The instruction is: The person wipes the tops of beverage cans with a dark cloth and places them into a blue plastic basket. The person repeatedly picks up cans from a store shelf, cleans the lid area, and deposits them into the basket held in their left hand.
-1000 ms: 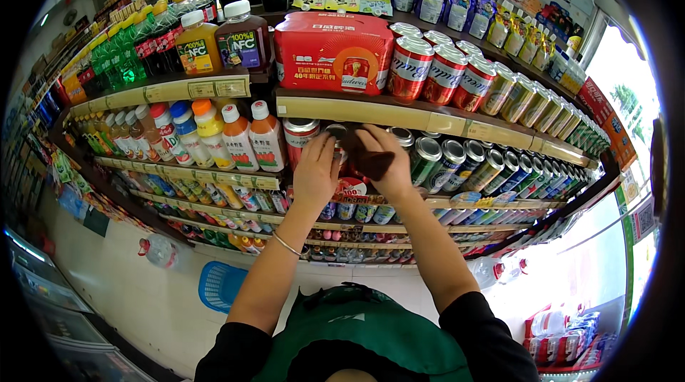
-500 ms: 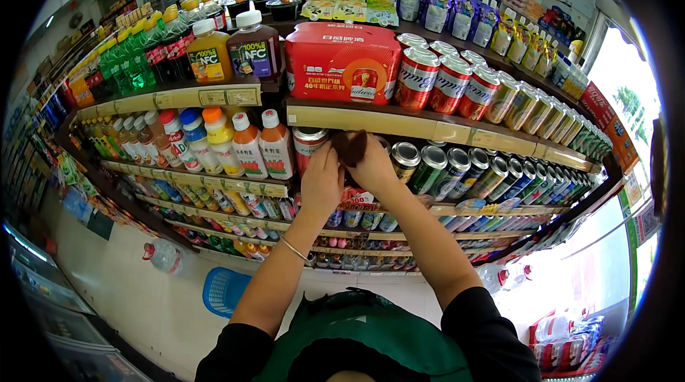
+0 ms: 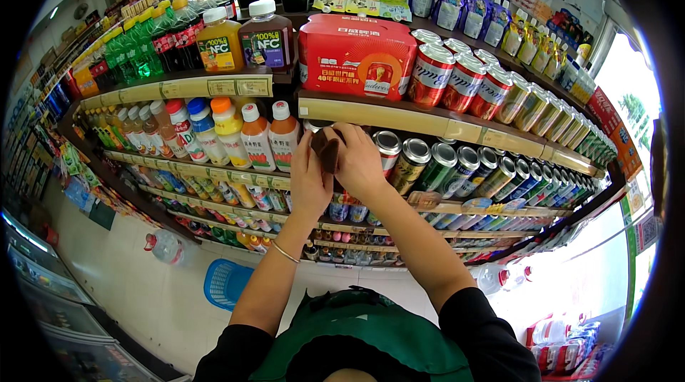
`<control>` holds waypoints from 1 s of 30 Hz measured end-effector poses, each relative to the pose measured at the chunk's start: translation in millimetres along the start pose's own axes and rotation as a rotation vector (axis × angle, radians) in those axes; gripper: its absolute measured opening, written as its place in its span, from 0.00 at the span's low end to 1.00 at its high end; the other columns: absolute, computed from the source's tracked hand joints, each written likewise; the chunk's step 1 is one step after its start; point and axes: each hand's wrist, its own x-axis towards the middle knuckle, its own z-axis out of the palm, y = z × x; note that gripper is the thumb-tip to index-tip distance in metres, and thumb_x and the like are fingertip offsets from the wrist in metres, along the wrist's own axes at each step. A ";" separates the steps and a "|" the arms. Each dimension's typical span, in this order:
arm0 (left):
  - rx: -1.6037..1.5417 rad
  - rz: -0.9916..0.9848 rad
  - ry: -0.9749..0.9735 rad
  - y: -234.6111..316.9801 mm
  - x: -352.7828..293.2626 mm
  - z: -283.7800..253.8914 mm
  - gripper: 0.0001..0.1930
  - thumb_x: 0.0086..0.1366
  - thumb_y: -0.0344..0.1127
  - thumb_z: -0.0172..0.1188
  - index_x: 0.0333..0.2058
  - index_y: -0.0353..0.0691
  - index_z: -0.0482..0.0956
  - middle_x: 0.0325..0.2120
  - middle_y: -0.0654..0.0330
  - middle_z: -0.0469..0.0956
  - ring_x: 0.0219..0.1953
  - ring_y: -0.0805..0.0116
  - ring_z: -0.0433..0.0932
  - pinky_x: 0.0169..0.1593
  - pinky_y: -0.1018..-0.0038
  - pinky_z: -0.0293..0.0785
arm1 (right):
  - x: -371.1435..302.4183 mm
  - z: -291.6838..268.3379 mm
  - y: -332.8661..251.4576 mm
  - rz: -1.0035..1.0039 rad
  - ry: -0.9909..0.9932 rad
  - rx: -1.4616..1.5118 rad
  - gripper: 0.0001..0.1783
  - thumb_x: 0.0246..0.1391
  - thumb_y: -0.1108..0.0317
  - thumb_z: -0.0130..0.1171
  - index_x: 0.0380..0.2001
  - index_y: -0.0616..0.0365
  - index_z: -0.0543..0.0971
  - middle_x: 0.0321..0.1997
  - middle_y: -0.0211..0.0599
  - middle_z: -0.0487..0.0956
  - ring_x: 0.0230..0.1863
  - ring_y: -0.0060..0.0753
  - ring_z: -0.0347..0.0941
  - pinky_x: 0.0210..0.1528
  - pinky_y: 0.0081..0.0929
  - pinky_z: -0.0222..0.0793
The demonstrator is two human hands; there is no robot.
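Note:
Both my hands are together at the second shelf, just below the upper shelf's front edge. My left hand [image 3: 312,176] has its fingers closed on a dark brown cloth [image 3: 327,152]. From the other side my right hand [image 3: 359,162] grips the same cloth, its fingers bent over the top. Behind the hands, the top of a can shows in part; I cannot tell whether the cloth touches it. Just right of my right hand stands a red and silver can [image 3: 387,145], followed by a gold can [image 3: 414,161]. Orange drink bottles [image 3: 284,136] stand to the left of my left hand.
Above the hands, a red carton of cans [image 3: 357,57] sits on the top shelf beside red and white cans [image 3: 431,74]. Juice bottles [image 3: 266,39] stand left of it. On the floor are a blue basket [image 3: 227,284] and a large clear water bottle [image 3: 164,248].
My hands have moved left along the can row with the cloth. The red and silver can right of them has come into fuller view, and the one on their left is now mostly covered.

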 end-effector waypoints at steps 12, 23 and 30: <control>-0.141 0.266 -0.115 59.3 -4.4 39.6 0.20 0.57 0.26 0.63 0.49 0.31 0.75 0.52 0.48 0.72 0.54 0.47 0.71 0.56 0.57 0.68 | -58.5 -100.5 61.1 0.374 -0.044 -0.286 0.31 0.32 0.76 0.69 0.47 0.61 0.75 0.54 0.42 0.73 0.52 0.53 0.71 0.52 0.41 0.71; -0.131 0.231 -0.193 80.6 22.6 88.1 0.17 0.57 0.27 0.62 0.47 0.36 0.74 0.47 0.49 0.73 0.52 0.44 0.69 0.64 0.48 0.59 | -59.4 -97.0 83.7 0.281 -0.250 -0.469 0.22 0.42 0.69 0.63 0.44 0.59 0.76 0.46 0.38 0.75 0.56 0.40 0.70 0.67 0.51 0.54; -0.101 0.224 -0.123 79.7 14.8 98.7 0.21 0.54 0.23 0.61 0.48 0.35 0.74 0.49 0.49 0.73 0.54 0.44 0.69 0.64 0.46 0.58 | -66.1 -97.4 88.4 0.356 -0.230 -0.138 0.26 0.34 0.75 0.67 0.42 0.59 0.72 0.44 0.42 0.73 0.52 0.51 0.67 0.60 0.45 0.60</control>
